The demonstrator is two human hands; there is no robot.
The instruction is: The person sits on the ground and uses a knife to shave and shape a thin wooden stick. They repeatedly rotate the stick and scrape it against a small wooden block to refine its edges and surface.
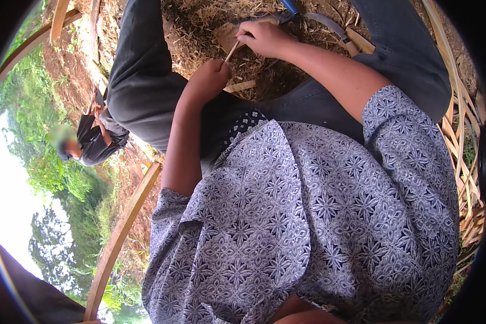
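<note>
My patterned blue-and-white shirt [318, 216] filled most of the view, with my dark trousers [146, 81] above it, knees spread, and straw-littered ground [200, 27] between them. Bamboo poles [121, 232] curved along the left edge, and split bamboo strips [464, 162] were piled at the right. A second person [94, 137] in dark clothes crouched well apart on the red earth to my left.

Both my forearms ran up from the shirt and met over the ground between my knees. My left hand [209, 78] was clenched in a fist around the lower end of a thin bamboo sliver [231, 52]. My right hand [264, 38] sat further out and a little right, fingers closed around what looked like a knife: a curved grey blade [329, 24] swept away to the right, and a blue bit [289, 5] showed at the top edge. I couldn't tell whether that blue bit was the handle.

Key relation: the sliver's long axis ran diagonally, from my left fist up and to the right into my right hand, so it bridged the two hands. The left hand was the nearer to my body, the right was at the far end. A flat brownish chip [225, 33] lay just beside my right hand, and a pale offcut [240, 86] lay on the ground just right of my left fist.
</note>
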